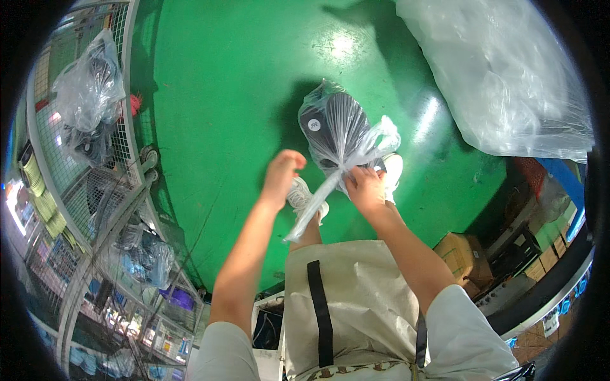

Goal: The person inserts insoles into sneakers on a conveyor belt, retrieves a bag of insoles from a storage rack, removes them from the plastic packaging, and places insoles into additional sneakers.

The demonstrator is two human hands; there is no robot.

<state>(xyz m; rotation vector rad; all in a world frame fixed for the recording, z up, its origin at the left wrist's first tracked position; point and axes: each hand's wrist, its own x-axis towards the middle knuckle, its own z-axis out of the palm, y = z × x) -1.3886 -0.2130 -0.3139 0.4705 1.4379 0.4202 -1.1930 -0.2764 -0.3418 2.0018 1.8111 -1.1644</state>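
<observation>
A clear plastic bag with dark flat pieces inside rests between my shoes on the green floor. Its neck is drawn together, with one long twisted end trailing toward me and a loop standing up on the right. At the gathered neck, the fingers of my right hand are closed on the plastic. My left hand is lifted to the left of the bag, apart from it, fingers loosely bent and holding nothing. A round white label shows on one dark piece.
Wire-mesh racks on wheels line the left side, holding more filled bags and a purple item. A large bundle of clear plastic fills the upper right. A cardboard box stands at the lower right.
</observation>
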